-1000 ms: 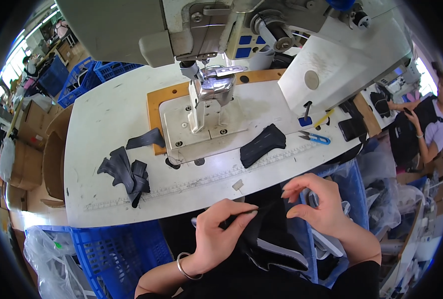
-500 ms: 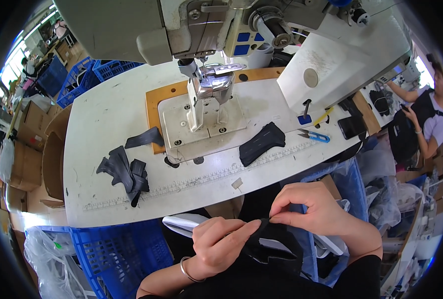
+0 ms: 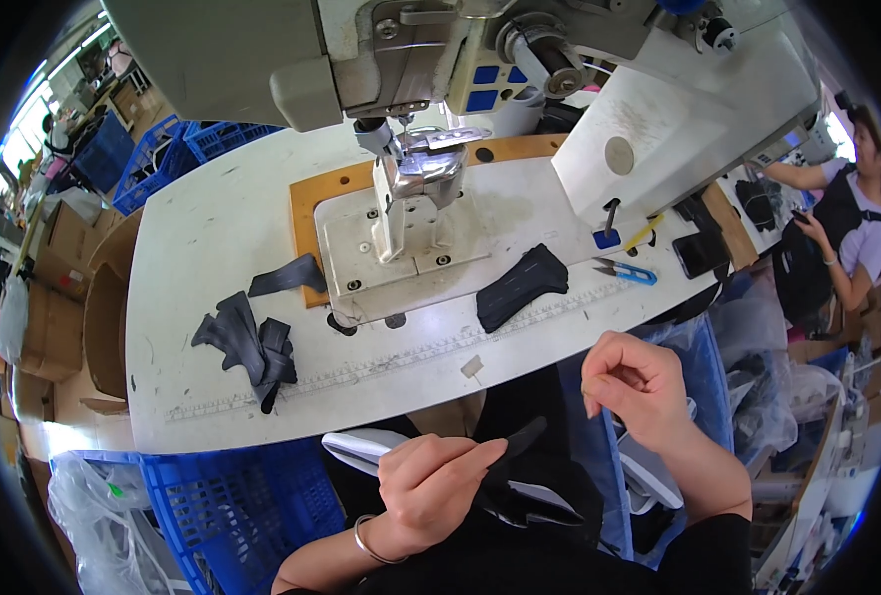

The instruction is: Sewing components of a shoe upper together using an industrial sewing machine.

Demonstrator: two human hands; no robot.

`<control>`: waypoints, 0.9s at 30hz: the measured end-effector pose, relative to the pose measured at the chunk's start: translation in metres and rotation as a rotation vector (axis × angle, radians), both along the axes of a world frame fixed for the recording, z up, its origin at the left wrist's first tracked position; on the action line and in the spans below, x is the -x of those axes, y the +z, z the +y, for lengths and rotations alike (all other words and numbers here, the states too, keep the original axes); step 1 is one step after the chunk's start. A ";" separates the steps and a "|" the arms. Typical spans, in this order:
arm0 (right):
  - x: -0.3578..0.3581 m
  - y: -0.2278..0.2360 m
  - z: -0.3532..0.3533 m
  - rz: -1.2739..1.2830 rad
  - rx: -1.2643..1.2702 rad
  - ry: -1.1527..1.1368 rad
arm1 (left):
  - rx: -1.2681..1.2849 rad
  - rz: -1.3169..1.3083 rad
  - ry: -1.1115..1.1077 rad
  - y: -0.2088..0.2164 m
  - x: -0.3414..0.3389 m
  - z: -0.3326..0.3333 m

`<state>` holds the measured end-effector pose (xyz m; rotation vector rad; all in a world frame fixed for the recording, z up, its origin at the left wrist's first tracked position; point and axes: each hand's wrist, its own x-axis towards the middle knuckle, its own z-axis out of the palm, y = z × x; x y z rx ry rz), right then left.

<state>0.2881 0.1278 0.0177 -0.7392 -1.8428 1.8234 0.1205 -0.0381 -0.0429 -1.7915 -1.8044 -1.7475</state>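
Blue plastic crate (image 3: 237, 496): below the left table edge, beside the body; probably set there so its top opens near the left hand.
Dark cut pieces (image 3: 242, 342): several overlapping on the left of the white tabletop (image 3: 202, 248), apart from the machine; the loose overlap suggests a spot for small parts.
Printed ruler scale (image 3: 401, 357): runs along the front of the tabletop, presumably so that lengths can be read close to the body.
Post-bed sewing machine (image 3: 422, 193): its narrow post stands above the table, a form that likely suits curved work.
Left hand (image 3: 432, 484): closed on the black fabric workpiece, thumb and forefinger pinching near its upper end, apparently to steady it.
Black fabric workpiece (image 3: 527, 436): held over the lap, in front of the table edge; a narrow tab projects beyond the fingertips. Whether the pale panel (image 3: 356, 448) left of the hand belongs to it cannot be told.
Dark shaped piece (image 3: 523, 288): lies flat, right of the post.
Thread snips (image 3: 629, 272): blue-handled, resting near that piece, likely for right-hand reach.
Right hand (image 3: 644, 392): raised, fingers curled, apart from the workpiece; whether the fingertips meet or hold thread cannot be told.
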 end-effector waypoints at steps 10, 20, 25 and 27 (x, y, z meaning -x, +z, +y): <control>0.012 0.013 -0.021 -0.310 -0.868 0.206 | 0.407 -0.442 -0.129 0.003 -0.015 -0.006; 0.007 -0.021 -0.034 -0.427 -0.185 0.229 | 0.843 -0.883 -0.510 -0.048 0.004 -0.038; 0.000 -0.005 -0.037 -0.433 -0.483 0.177 | 0.827 -0.831 -0.570 -0.036 0.023 -0.043; 0.000 0.004 -0.041 -0.395 -0.726 0.124 | 0.875 -0.725 -0.436 -0.032 0.028 -0.045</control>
